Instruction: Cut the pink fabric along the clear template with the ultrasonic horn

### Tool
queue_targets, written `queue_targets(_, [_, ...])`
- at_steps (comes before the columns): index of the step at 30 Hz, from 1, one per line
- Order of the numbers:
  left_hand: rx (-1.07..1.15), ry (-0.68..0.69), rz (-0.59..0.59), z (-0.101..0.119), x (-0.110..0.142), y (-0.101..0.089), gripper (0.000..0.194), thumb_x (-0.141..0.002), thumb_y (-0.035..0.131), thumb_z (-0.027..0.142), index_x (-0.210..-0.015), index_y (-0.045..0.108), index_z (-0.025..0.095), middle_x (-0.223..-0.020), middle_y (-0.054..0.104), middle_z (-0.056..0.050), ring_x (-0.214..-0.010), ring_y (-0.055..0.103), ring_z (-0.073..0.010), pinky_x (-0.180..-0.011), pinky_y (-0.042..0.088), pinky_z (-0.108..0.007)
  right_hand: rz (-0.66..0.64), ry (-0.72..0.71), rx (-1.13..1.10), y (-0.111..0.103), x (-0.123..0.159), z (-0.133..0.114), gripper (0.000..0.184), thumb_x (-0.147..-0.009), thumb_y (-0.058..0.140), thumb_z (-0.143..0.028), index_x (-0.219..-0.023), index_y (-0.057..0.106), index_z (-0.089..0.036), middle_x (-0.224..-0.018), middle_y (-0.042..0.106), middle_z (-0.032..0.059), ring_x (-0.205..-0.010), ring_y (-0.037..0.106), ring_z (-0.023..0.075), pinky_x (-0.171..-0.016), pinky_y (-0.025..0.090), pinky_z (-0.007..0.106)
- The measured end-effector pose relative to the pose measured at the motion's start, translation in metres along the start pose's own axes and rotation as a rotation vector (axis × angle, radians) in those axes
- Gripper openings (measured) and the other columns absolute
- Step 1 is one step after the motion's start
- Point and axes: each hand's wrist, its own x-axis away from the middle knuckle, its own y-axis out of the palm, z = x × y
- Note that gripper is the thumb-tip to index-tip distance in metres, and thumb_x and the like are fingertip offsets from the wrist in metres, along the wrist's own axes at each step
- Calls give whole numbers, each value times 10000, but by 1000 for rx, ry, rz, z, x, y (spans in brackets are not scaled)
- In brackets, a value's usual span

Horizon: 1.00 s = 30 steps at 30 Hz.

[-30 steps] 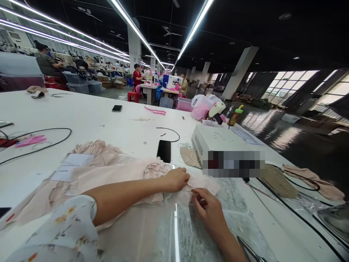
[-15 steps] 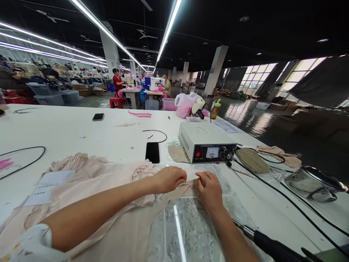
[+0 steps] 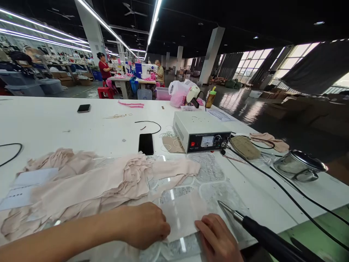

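Note:
A thin pale-pink fabric piece (image 3: 185, 211) lies over the clear plastic sheet on the table, between my two hands. My left hand (image 3: 145, 223) is closed at its left edge, fingers pinched down onto the cloth. At its lower right corner, my right hand (image 3: 218, 236) has thumb and fingers drawn together on the cloth's edge. Behind my left arm, a layered stack of the same pale-pink fabric (image 3: 109, 178) spreads to the left, its gathered ends toward the middle. Just right of my right hand, a black-handled tool with a pointed metal tip (image 3: 259, 229) lies apart from it.
A control box (image 3: 201, 133) with a dial stands behind, its cable running right past a metal pot (image 3: 297, 165). A phone (image 3: 146, 144), rubber bands (image 3: 172, 135) and a paper label (image 3: 29, 185) lie nearby. Two people sit at machines farther back.
Both hands have come down and toward me from the stack's right end, drawing one fabric piece along. The view has shifted, and the stack's gathered ends now show uncovered.

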Motion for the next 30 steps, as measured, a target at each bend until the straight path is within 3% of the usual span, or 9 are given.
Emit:
queue_targets(4, [110, -77, -60, -8, 0, 1, 136, -716, 633, 113, -670, 665, 237, -621, 663, -18, -597, 635, -204, -593, 460, -274, -27, 23, -24, -1, 10, 0, 294, -835, 485, -34, -1043, 611, -199, -829, 641, 70, -760, 631, 175, -679, 552, 290])
queue_targets(7, [-31, -55, -205, -7, -7, -7, 190, -599, 635, 39, -523, 583, 205, -533, 621, -13, -506, 591, -202, -516, 417, -275, 6, 74, -15, -6, 16, 7, 284, -833, 491, -27, -1041, 607, -182, -842, 648, 83, -790, 642, 188, -689, 556, 299])
queue_targets(9, [-103, -29, -258, -2, -18, -18, 204, -621, 644, 30, -520, 569, 190, -550, 631, -20, -500, 586, -197, -491, 400, -269, 27, 112, -10, -10, 19, 12, 270, -841, 491, -35, -1040, 605, -177, -872, 658, 93, -829, 653, 197, -705, 561, 304])
queue_targets(11, [-80, -35, -186, 4, -33, -28, 158, -769, 627, 92, -651, 639, 195, -700, 687, -33, -599, 633, -192, -546, 449, -263, 46, 141, -13, -12, 19, 16, 266, -848, 488, -43, -1047, 599, -180, -931, 672, 101, -894, 660, 203, -750, 567, 310])
queue_targets(13, [-55, -56, -31, 6, -49, -31, 93, -880, 599, 173, -893, 688, 197, -981, 709, -64, -821, 676, -201, -731, 513, -274, 65, 161, -20, -12, 16, 18, 279, -850, 476, -39, -1057, 589, -187, -999, 678, 105, -960, 658, 206, -802, 567, 319])
queue_targets(16, [-101, 41, 129, 3, -66, -17, 463, -898, 648, 349, -1321, 540, 195, -1437, 478, -125, -1288, 480, -321, -1075, 378, -444, 99, 190, -19, -8, 10, 22, 295, -850, 456, -28, -1043, 588, -207, -1034, 678, 98, -972, 661, 205, -815, 573, 336])
queue_targets(21, [-129, 48, 98, -8, -55, 12, 522, -953, 579, 364, -1436, 420, 247, -1525, 364, -66, -1397, 346, -321, -1152, 260, -496, 131, 223, 25, -4, 8, 27, 206, -892, 461, -78, -938, 609, -214, -921, 679, 82, -861, 682, 195, -692, 590, 304])
queue_targets(26, [-198, 6, 128, -10, -24, 11, 505, -966, 561, 291, -1445, 405, 261, -1506, 397, -43, -1390, 373, -266, -1191, 175, -450, 151, 263, 79, -2, 13, 27, 179, -906, 469, -98, -956, 616, -186, -890, 682, 97, -842, 688, 205, -672, 588, 305])
queue_targets(30, [-256, 15, 152, -9, -11, 6, 479, -950, 580, 284, -1408, 449, 232, -1476, 445, -67, -1352, 426, -287, -1171, 210, -471, 160, 282, 93, -4, 20, 23, 192, -910, 471, -109, -1003, 627, -175, -940, 702, 103, -874, 695, 206, -705, 587, 304])
